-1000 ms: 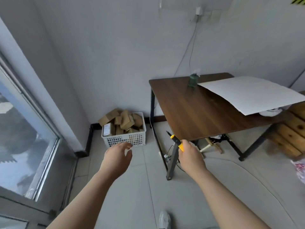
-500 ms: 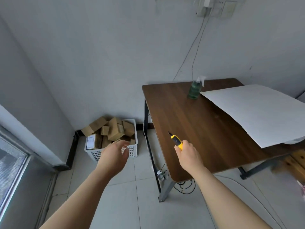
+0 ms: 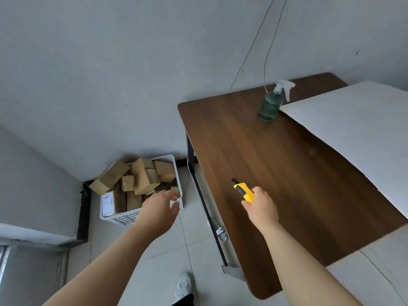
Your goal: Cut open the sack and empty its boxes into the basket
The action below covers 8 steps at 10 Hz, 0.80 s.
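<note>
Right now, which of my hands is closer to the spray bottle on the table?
Right. Your right hand, gripping the yellow knife, is over the table, short of the spray bottle at the far edge. Your left hand hangs off the table, over the basket.

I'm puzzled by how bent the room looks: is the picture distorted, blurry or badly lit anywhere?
Head view: the wide lens bows the table edges and wall corners; light is soft and even, with faint shadows; the box print in the basket is too soft to read; the knife in the right hand is fairly sharp.
</note>
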### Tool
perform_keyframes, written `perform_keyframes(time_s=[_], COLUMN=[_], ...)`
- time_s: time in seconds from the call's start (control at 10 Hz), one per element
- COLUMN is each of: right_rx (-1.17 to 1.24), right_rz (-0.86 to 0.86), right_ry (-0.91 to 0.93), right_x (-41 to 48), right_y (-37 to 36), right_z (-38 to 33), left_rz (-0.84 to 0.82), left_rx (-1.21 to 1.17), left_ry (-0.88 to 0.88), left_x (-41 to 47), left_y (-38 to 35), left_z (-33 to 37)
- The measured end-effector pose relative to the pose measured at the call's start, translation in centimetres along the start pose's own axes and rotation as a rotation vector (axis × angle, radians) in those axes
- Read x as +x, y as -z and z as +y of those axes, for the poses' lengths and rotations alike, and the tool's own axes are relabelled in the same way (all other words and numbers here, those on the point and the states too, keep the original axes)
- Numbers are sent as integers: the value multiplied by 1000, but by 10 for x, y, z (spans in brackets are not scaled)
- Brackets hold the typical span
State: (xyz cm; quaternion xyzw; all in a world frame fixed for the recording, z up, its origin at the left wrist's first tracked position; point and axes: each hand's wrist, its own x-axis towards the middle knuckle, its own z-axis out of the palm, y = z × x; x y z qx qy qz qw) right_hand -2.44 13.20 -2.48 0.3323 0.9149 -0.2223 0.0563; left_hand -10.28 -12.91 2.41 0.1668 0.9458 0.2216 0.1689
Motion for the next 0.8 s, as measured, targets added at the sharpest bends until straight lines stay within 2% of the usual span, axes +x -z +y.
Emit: perform_keyframes(time_s=[0.3, 0.5, 0.6, 0.8], right_rx=[-61, -127, -120, -7], right_rz=[73, 113, 67, 39], right_ry=[-83, -46, -13, 257], right_x=[54, 63, 65, 68], right_y=[-42, -50, -41, 7], right_z=[16, 27, 27, -9], left_rz=[-53, -28, 4, 176], left_rx=[1, -42, -65, -151], left_ry=[42, 103, 165, 266], left_x=[55, 59, 54, 30], left_y=[-22, -36, -38, -20], left_z=[-6, 6, 11, 19])
